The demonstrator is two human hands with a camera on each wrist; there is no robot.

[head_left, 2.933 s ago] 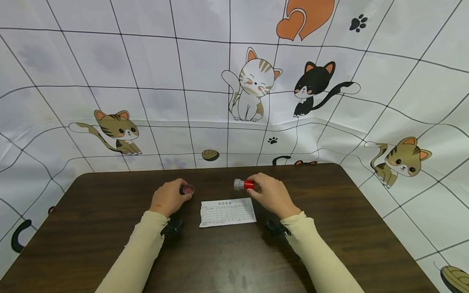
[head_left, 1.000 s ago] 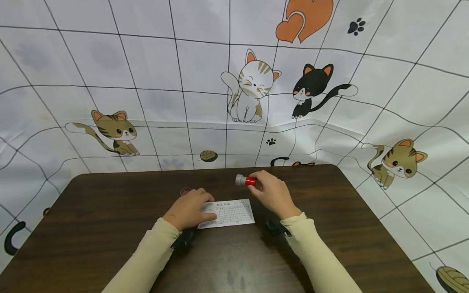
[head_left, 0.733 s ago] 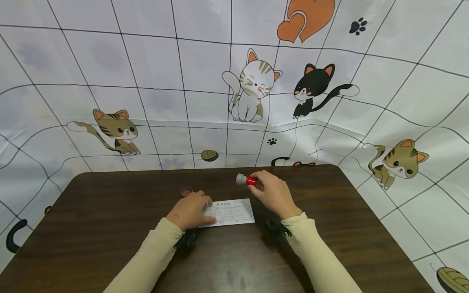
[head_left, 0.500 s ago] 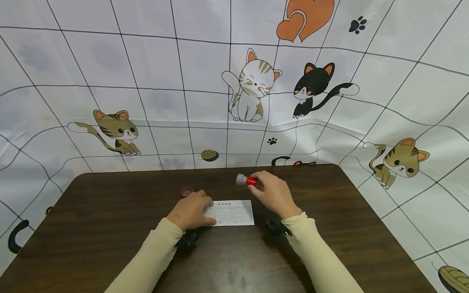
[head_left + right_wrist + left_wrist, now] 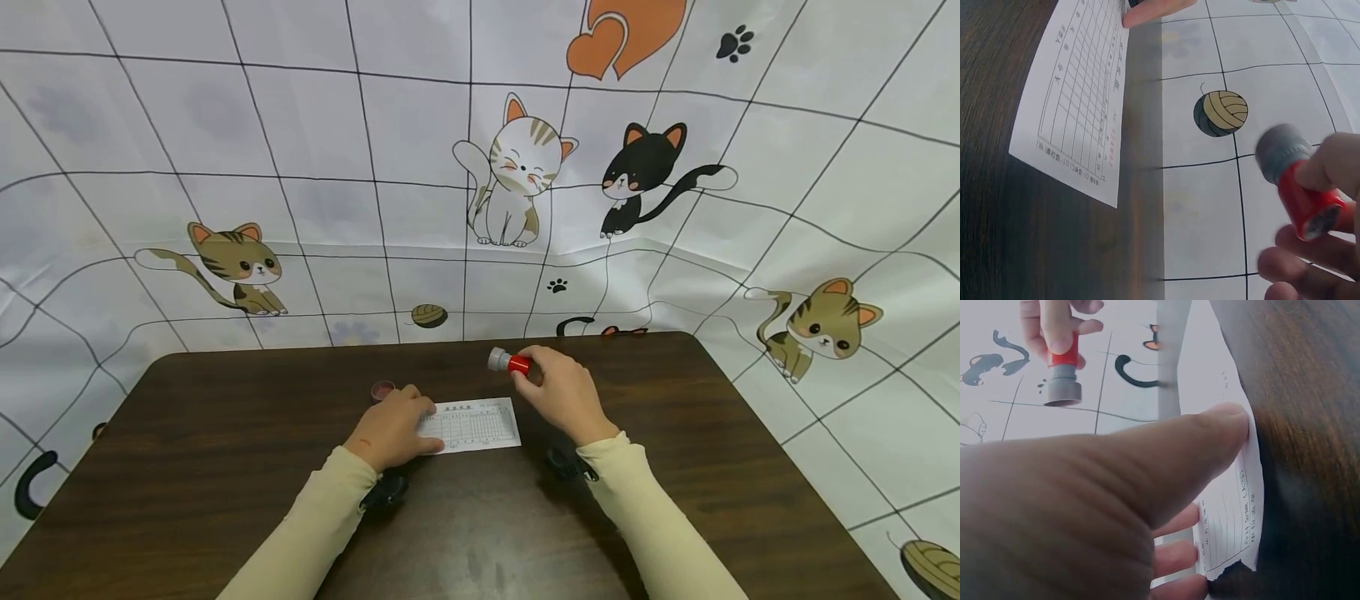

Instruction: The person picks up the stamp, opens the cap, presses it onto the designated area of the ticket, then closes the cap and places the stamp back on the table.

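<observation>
In the head view a printed paper slip (image 5: 480, 423) with a ruled grid lies on the dark wooden table. Across its left end lies my left hand (image 5: 392, 429). The left wrist view shows the thumb on the slip's near edge and the fingertips along its far edge; one short end is torn. My right hand (image 5: 561, 387) holds a stamp (image 5: 517, 364) by its red handle, between thumb and fingers. The stamp's grey head points left and it hangs above the table, apart from the slip. A small round pot of dark red ink paste (image 5: 382, 390) stands behind the left hand, partly hidden.
The wooden table (image 5: 225, 483) reaches a cat-printed sheet (image 5: 420, 208) at the back and sides. Dark wrist-worn devices sit under both wrists. In the right wrist view the slip's right end is uncovered.
My left hand has gone from the ink pot to the slip's left end. The slip has shifted and turned slightly. My right hand has kept the stamp, raising it slightly.
</observation>
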